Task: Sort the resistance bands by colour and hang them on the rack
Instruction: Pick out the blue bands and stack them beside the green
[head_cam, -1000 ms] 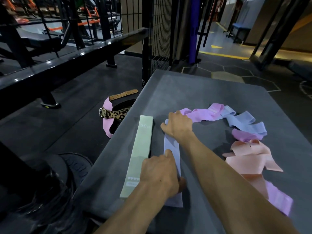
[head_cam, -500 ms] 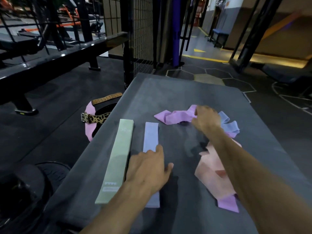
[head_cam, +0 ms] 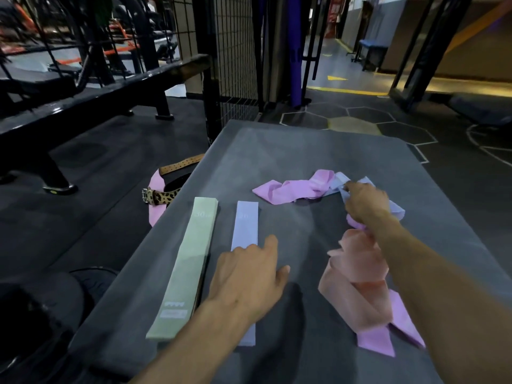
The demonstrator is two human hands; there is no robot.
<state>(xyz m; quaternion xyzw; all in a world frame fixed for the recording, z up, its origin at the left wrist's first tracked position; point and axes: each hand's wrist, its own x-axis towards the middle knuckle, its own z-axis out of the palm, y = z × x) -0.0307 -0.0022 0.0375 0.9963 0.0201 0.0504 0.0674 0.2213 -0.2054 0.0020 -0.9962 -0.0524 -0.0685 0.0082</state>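
Lilac flat band (head_cam: 245, 228) under spread left hand (head_cam: 246, 275); right hand (head_cam: 363, 202) pinching crumpled lilac band (head_cam: 397, 212).

I'm in a gym: black steel rack (head_cam: 105, 90), rubber floor (head_cam: 116, 173) with hexagon markings (head_cam: 357, 123), lifting belts (head_cam: 166, 189), weight plate (head_cam: 94, 275), wire cage (head_cam: 235, 56) behind.
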